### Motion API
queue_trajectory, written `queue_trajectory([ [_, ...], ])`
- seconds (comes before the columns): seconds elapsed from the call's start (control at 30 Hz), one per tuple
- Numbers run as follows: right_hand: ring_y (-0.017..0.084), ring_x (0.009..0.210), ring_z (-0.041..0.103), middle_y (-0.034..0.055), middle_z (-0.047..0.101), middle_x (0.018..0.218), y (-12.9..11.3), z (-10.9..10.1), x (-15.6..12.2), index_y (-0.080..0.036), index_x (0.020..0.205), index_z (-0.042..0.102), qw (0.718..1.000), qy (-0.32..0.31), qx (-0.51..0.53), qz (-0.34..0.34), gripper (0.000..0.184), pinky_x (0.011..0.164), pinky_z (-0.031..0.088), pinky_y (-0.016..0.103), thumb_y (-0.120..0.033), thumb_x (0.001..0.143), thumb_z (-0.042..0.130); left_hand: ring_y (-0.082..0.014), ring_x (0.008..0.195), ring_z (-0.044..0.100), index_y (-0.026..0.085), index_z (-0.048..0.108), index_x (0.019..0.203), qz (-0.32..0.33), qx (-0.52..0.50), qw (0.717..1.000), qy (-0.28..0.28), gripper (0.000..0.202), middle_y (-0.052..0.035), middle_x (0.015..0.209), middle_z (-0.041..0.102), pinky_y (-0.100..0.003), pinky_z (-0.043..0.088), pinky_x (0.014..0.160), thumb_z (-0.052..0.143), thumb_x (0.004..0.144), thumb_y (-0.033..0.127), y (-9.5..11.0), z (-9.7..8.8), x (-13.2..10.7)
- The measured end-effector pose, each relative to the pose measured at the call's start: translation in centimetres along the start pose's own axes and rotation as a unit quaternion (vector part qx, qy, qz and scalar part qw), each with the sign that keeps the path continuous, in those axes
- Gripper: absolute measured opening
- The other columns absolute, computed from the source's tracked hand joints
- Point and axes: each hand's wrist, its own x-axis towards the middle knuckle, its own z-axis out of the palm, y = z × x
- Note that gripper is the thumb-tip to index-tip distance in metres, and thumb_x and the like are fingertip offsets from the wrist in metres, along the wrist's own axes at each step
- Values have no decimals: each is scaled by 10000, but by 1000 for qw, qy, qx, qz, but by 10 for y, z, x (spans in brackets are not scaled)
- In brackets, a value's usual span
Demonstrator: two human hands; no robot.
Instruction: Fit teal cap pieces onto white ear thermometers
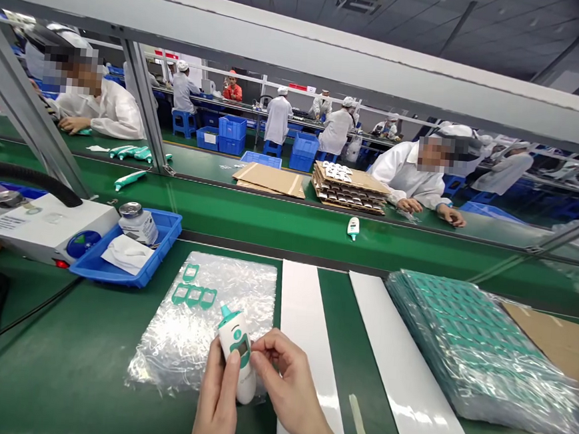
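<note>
My left hand (215,402) holds a white-and-teal handheld ear thermometer (234,354) upright, with its teal tip pointing up and away from me. My right hand (289,384) pinches the thermometer's side near its dark display window, and the fingers hide part of that face. Below the hands lies a clear bubble-plastic sheet (211,318). Several small teal rectangular frames (194,296) rest on it, just beyond the thermometer and not touching it.
Two white strips (306,325) lie on the green belt to the right, beside a plastic-wrapped stack of teal parts (474,345). At left stand a white machine (52,228) with a black hose and a blue tray (126,257). Co-workers in white sit beyond a metal frame.
</note>
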Motion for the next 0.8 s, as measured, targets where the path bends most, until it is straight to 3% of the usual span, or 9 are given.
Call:
queue_trajectory([
  [0.1, 143, 708, 490, 14, 540, 765, 1, 2, 0, -165, 771, 605, 1000, 6, 15, 9, 121, 647, 393, 251, -251, 855, 587, -260, 1408, 241, 245, 446, 1314, 31, 19, 999, 39, 565, -62, 1466, 424, -346, 262, 1142, 594, 824, 483, 8, 5, -6],
  [0.33, 126, 664, 431, -3, 496, 716, 4, 4, 1, -165, 728, 534, 1000, -1, 11, 21, 214, 619, 367, 240, -316, 878, 556, -309, 1386, 288, 221, 539, 1206, 89, 30, 995, 39, 530, -110, 1357, 528, -373, 285, 1131, 692, 749, 441, 9, 1, -6],
  [0.57, 112, 624, 375, -25, 440, 670, -8, 5, 1, -178, 699, 463, 998, -28, 29, 44, 245, 583, 339, 230, -341, 850, 568, -339, 1302, 418, 212, 535, 1223, 88, 46, 995, -5, 555, -134, 1292, 569, -415, 289, 1119, 647, 771, 512, 14, 3, -2],
  [0.7, 102, 600, 375, -28, 442, 649, -14, 2, 0, -174, 697, 473, 995, -31, 70, 56, 276, 552, 330, 222, -374, 829, 609, -303, 1322, 398, 190, 460, 1297, 69, 36, 997, 5, 626, -138, 1380, 495, -359, 272, 1115, 587, 801, 551, 18, 6, -5],
  [0.8, 106, 603, 413, -13, 483, 658, -12, 1, 1, -160, 719, 533, 994, -23, 87, 57, 279, 555, 359, 225, -399, 827, 628, -272, 1310, 416, 178, 421, 1322, 38, 19, 999, -10, 664, -124, 1307, 571, -312, 318, 1071, 561, 810, 578, 21, 5, -5],
])
